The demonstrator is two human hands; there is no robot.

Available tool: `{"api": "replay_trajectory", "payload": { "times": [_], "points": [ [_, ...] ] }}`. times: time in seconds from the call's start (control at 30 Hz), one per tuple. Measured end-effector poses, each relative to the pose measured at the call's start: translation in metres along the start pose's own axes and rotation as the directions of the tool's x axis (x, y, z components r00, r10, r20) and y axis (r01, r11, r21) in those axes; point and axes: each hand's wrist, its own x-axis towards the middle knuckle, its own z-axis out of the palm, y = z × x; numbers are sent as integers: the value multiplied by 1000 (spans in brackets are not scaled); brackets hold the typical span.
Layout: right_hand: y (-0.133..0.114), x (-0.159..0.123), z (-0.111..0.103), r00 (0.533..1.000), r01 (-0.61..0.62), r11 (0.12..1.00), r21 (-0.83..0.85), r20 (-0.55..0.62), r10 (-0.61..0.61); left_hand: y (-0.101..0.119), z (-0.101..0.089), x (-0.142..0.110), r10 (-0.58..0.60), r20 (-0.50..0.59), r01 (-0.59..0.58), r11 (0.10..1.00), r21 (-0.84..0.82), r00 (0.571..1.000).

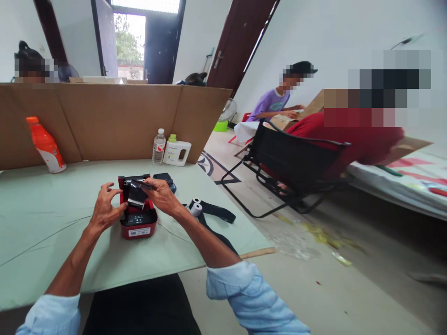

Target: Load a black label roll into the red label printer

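A small red-and-black printer (138, 228) stands on the table with its top open. At its left side is my left hand (104, 207), fingers apart, the thumb touching the printer's edge. Above the opening, my right hand (161, 195) pinches a dark, flat, shiny piece (137, 193) with a pale lower edge; whether it is a loose part or the printer's lid is unclear. Behind my right hand lies a black device (165, 179), partly covered. Small white paper rolls (196, 209) and a black strap (218, 211) lie by my right forearm.
A cardboard screen (122, 121) closes off the table's far side. Before it stand an orange bottle (45, 144), a clear water bottle (159, 148) and a white jug (177, 152). A thin cord (52, 235) crosses the green tabletop (42, 200). Other people sit around, one in a black chair (296, 158).
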Motion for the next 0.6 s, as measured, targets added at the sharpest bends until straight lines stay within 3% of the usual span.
{"api": "replay_trajectory", "payload": {
  "times": [0.07,0.13,0.3,0.37,0.47,0.6],
  "points": [
    [-6,1,1,999,-27,998,58,48,24,10,-3,-3,43,-29,-43,999,17,999],
    [-12,2,2,995,-44,995,94,95,35,20,-5,-1,49,13,-49,999,-19,999],
    [-30,4,-5,994,20,997,80,101,-28,44,-9,14,72,273,-8,973,-230,959],
    [-35,1,-14,994,49,996,81,92,-56,52,-8,20,81,330,16,960,-279,941],
    [-36,-8,-29,990,75,996,58,114,-81,65,1,26,119,325,-17,953,-302,938],
    [-29,-29,-43,992,103,990,-101,79,-95,85,16,32,226,304,-127,941,-315,925]
  ]
}}
